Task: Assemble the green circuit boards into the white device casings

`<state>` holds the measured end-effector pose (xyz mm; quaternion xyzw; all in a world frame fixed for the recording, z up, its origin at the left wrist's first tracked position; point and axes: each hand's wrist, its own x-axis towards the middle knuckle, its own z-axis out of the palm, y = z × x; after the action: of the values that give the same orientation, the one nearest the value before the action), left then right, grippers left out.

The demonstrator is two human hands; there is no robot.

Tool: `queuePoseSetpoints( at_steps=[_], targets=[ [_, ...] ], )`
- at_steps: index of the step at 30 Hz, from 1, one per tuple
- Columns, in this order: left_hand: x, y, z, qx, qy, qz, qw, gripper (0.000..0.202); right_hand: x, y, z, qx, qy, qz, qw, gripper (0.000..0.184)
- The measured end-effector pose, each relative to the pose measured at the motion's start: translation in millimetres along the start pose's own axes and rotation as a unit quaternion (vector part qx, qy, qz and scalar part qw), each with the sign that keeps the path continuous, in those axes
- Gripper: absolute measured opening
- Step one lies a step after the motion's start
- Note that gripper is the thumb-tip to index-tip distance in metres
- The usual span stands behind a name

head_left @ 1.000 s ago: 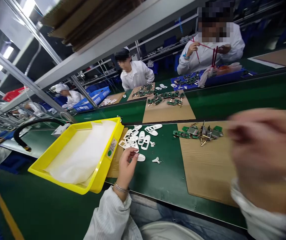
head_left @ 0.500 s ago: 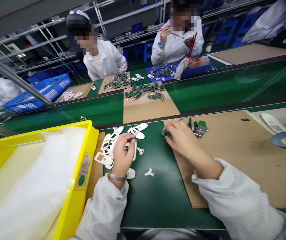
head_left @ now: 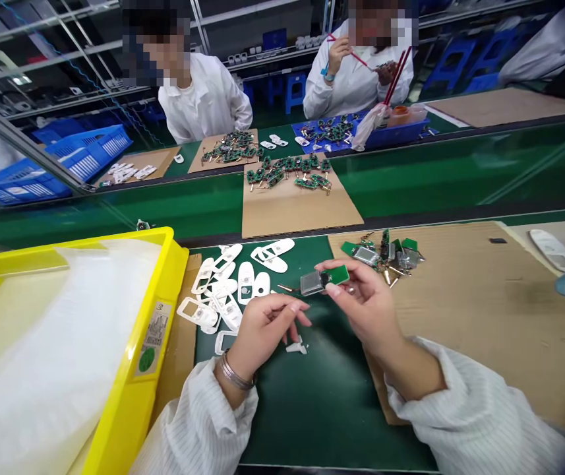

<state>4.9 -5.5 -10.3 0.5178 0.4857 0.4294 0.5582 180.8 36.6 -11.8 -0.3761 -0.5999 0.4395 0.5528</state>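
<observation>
My right hand (head_left: 361, 303) pinches a small green circuit board with a grey screen (head_left: 322, 280) and holds it above the green mat. My left hand (head_left: 267, 326) is just left of it, fingers curled over a white plastic shell; whether they grip it I cannot tell. A small white plastic piece (head_left: 296, 346) lies below that hand. Several white shells (head_left: 235, 280) are spread to the left. A pile of green boards (head_left: 386, 253) rests on the brown cardboard sheet (head_left: 484, 310) at my right.
A yellow tray (head_left: 128, 389) lined with white foam stands at the left. Across the green conveyor (head_left: 460, 175), two people in white coats work over more boards on cardboard (head_left: 297, 208). A blue basket (head_left: 64, 161) sits far left.
My right hand has lifted a board from the pile and brought it left. My left hand has drawn back from the shells toward me.
</observation>
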Motion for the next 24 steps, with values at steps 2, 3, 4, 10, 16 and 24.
queuePoseSetpoints(
  at_steps=[2,3,4,10,16,24],
  targets=[
    [1,-2,4.4,-0.067,0.007,-0.011,0.998,0.030,-8,-1,8,0.027,-0.001,-0.005,1.000,0.021],
    [2,-4,6.2,-0.098,0.030,-0.002,0.995,0.030,-11,0,11,0.032,-0.006,-0.011,0.999,0.021],
    [3,-6,7.8,-0.126,0.053,0.011,0.991,0.032,-13,0,13,0.036,-0.014,-0.016,0.999,0.021],
    [5,-19,10.8,-0.202,0.081,0.072,0.973,0.044,-13,6,11,-0.010,-0.077,0.011,0.997,0.018],
    [2,-17,7.5,-0.202,0.029,0.062,0.977,0.039,-5,3,2,-0.098,-0.068,-0.065,0.991,0.013],
    [0,-11,9.8,-0.248,-0.036,0.019,0.968,0.044,-4,-2,2,-0.128,-0.086,-0.097,0.983,0.012]
  ],
)
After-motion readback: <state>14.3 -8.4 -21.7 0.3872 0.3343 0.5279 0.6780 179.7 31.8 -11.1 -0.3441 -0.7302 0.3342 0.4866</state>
